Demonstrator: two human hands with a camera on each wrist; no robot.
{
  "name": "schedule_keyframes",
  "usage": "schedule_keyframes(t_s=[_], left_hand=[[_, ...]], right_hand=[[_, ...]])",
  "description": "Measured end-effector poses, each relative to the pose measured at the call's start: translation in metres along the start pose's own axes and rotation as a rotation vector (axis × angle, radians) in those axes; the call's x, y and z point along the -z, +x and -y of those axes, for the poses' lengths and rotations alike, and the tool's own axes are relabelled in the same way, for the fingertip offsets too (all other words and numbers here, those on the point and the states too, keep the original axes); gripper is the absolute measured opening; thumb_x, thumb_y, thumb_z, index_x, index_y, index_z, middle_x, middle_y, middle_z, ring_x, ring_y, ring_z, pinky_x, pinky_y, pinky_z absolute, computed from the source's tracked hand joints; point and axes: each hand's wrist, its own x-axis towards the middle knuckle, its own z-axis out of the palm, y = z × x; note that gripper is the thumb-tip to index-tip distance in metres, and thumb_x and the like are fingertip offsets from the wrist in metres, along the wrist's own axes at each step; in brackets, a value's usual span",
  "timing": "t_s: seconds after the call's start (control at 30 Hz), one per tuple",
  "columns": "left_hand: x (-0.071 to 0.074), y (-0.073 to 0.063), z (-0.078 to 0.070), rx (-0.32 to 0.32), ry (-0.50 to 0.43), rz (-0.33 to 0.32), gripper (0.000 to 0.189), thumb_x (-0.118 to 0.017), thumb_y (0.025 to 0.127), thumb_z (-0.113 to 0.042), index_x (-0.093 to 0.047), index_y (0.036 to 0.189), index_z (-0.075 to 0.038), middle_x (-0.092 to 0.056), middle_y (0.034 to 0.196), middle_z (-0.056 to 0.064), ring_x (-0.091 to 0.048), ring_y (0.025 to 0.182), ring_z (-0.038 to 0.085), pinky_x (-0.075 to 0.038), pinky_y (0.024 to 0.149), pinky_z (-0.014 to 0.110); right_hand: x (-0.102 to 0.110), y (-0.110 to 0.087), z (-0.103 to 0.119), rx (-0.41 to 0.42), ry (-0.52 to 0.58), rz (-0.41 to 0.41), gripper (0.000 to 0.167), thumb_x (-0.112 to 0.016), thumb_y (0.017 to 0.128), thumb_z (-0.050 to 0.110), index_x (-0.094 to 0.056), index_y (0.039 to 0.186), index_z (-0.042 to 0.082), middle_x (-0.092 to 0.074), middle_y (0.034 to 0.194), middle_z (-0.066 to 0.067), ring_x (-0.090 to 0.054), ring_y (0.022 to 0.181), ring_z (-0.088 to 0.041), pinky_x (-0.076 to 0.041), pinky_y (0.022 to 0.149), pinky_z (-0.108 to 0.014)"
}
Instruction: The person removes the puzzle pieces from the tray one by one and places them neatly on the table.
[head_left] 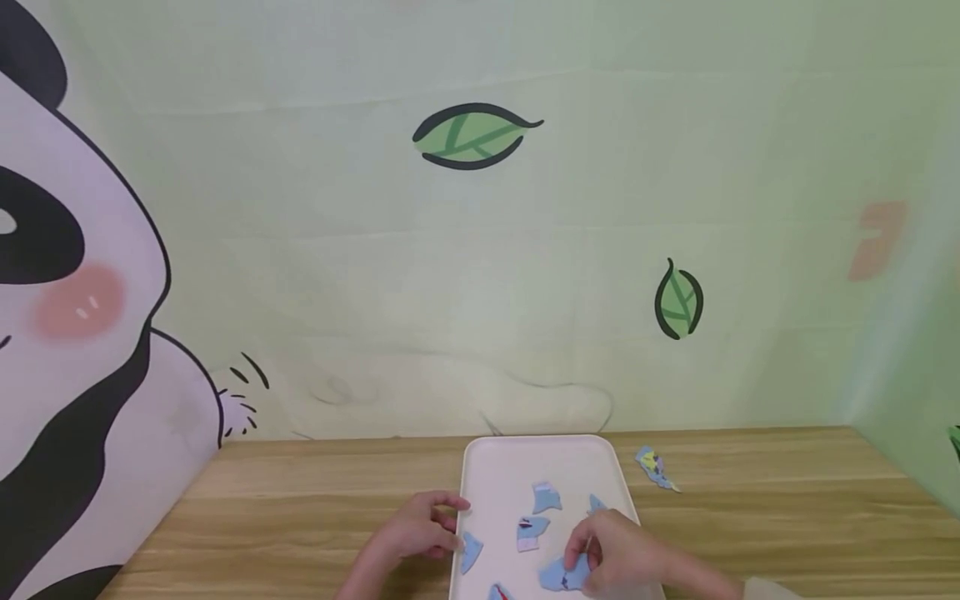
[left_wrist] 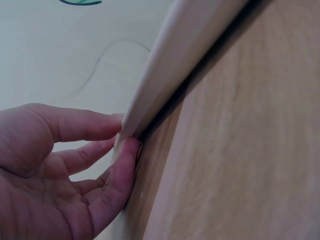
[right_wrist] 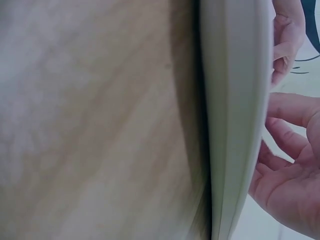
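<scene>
A white tray (head_left: pixel 517 454) lies on the wooden table with several light-blue puzzle pieces on it. My left hand (head_left: pixel 422 527) holds the tray's left rim between thumb and fingers; the left wrist view shows these fingertips at the tray edge (left_wrist: pixel 165 75). Low on the tray, my right hand (head_left: pixel 618 550) has its bent fingers and thumb on a blue puzzle piece (head_left: pixel 553 577), pinching it close to the tray surface. From the right wrist, the tray wall (right_wrist: pixel 240 100) hides that piece, and the right hand (right_wrist: pixel 295 155) shows behind it.
Other pieces on the tray are a blue one (head_left: pixel 547 497), a blue and pink one (head_left: pixel 531 533), a left-edge one (head_left: pixel 471 552), one with red (head_left: pixel 498 592) and one by the right hand (head_left: pixel 596 503). A yellow-blue piece (head_left: pixel 655 468) lies on the table (head_left: pixel 765 483).
</scene>
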Motion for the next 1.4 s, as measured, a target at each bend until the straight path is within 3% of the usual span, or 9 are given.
schedule_keyframes(t_s=[0.27, 0.63, 1.07, 1.17, 1.4], left_hand=[[-0.002, 0.001, -0.002, -0.018, -0.010, 0.009, 0.043, -0.068, 0.070, 0.008, -0.057, 0.111, 0.003, -0.053, 0.080, 0.008, -0.051, 0.061, 0.014, -0.050, 0.054, 0.026], [-0.004, 0.005, -0.004, -0.006, -0.004, 0.013, 0.042, -0.068, 0.071, 0.008, -0.057, 0.110, 0.002, -0.053, 0.081, 0.008, -0.051, 0.062, 0.015, -0.050, 0.054, 0.027], [-0.004, 0.001, 0.006, -0.015, -0.030, 0.022, 0.041, -0.068, 0.070, 0.008, -0.057, 0.109, 0.003, -0.051, 0.077, 0.006, -0.050, 0.060, 0.014, -0.049, 0.053, 0.025], [-0.001, 0.001, 0.007, -0.010, -0.024, 0.012, 0.041, -0.068, 0.070, 0.007, -0.057, 0.109, 0.002, -0.051, 0.078, 0.006, -0.050, 0.060, 0.014, -0.048, 0.052, 0.025], [-0.001, 0.003, 0.003, -0.017, -0.015, 0.009, 0.041, -0.069, 0.070, 0.007, -0.057, 0.109, 0.002, -0.052, 0.077, 0.006, -0.050, 0.059, 0.014, -0.048, 0.051, 0.024]], right_hand=[[0.007, -0.003, -0.004, -0.004, 0.129, 0.039, 0.020, -0.069, 0.062, -0.009, -0.066, 0.081, -0.003, -0.062, 0.073, 0.004, -0.048, 0.058, 0.001, -0.042, 0.053, -0.016], [0.023, -0.010, -0.008, 0.013, 0.226, -0.006, 0.025, -0.063, 0.066, -0.010, -0.063, 0.091, -0.012, -0.065, 0.088, -0.009, -0.049, 0.059, -0.002, -0.044, 0.053, -0.016], [0.054, -0.027, -0.024, -0.021, 0.232, -0.132, 0.030, -0.068, 0.072, -0.004, -0.059, 0.097, -0.016, -0.062, 0.097, -0.023, -0.056, 0.066, -0.006, -0.050, 0.061, -0.021], [0.062, -0.030, -0.031, -0.045, 0.197, -0.180, 0.033, -0.069, 0.071, -0.002, -0.058, 0.099, -0.016, -0.061, 0.099, -0.022, -0.055, 0.071, -0.006, -0.050, 0.062, -0.020], [0.080, -0.044, -0.044, -0.087, 0.251, -0.235, 0.039, -0.068, 0.075, 0.001, -0.052, 0.104, -0.020, -0.058, 0.099, -0.017, -0.059, 0.078, -0.008, -0.051, 0.066, -0.023]])
